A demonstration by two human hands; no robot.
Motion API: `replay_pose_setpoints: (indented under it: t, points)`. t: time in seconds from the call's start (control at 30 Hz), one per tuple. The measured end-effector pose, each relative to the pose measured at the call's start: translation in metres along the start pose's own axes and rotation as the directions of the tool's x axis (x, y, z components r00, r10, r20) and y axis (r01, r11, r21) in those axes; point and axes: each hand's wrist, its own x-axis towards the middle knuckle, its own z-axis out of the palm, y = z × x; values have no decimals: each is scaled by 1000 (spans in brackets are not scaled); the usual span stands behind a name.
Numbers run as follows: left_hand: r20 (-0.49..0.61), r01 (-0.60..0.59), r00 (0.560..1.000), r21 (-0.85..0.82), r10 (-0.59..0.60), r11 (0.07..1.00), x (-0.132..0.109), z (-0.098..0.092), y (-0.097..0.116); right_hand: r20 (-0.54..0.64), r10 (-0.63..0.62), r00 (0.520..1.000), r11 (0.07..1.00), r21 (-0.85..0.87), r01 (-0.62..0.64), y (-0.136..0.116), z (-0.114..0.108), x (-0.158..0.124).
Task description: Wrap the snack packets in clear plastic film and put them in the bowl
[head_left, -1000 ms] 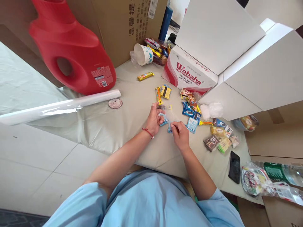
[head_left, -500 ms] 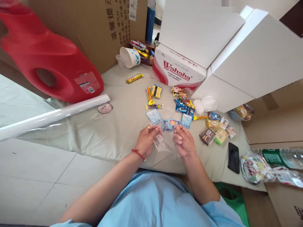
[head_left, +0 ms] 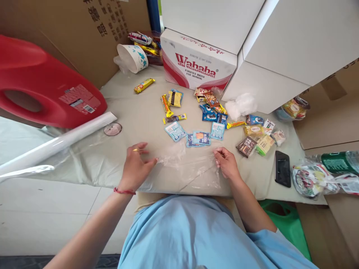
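Observation:
A clear plastic bag (head_left: 193, 172) is spread between my hands, low over the beige cover. My right hand (head_left: 227, 164) pinches its right edge between thumb and fingers. At the bag's left end is my left hand (head_left: 137, 164), with fingers apart and the thumb stretched out to the film's edge. Just beyond the bag lie two overlapping blue snack packets (head_left: 201, 138), flanked by a pale blue packet (head_left: 175, 130) on the left and another light blue packet (head_left: 217, 130) on the right.
Yellow snack bars (head_left: 167, 106) and brown and blue packets (head_left: 211, 100) lie farther back, before a Wahaha carton (head_left: 199, 69). More snacks (head_left: 246, 145) and a black phone (head_left: 283, 169) lie right. A red jug (head_left: 50, 86) and white roll (head_left: 61, 142) stand left.
My hands have moved apart, the left one farther left with its fingers opened. The bunched plastic bag is now spread wide between them. The camera view has also shifted.

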Motion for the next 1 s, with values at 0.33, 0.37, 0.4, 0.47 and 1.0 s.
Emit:
replay_pose_setpoints:
  t: [0.33, 0.37, 0.4, 0.47, 1.0]
  points:
    - [410, -713, 695, 291, 590, 638, 1, 7, 29, 33, -61, 998, 977, -202, 67, -4, -3, 13]
    - [404, -652, 749, 303, 526, 696, 5, 11, 28, 32, -74, 997, 971, -224, 79, -4, -4, 13]
    - [381, -583, 800, 310, 464, 750, 9, 14, 27, 31, -89, 996, 964, -249, 94, -4, -7, 13]
    - [326, -468, 869, 304, 371, 830, 15, 18, 23, 33, -116, 993, 945, -305, 121, -2, -12, 12]
    - [249, -436, 893, 268, 376, 859, 12, 28, -10, 421, -450, 788, 324, -745, 583, -106, -31, -1]
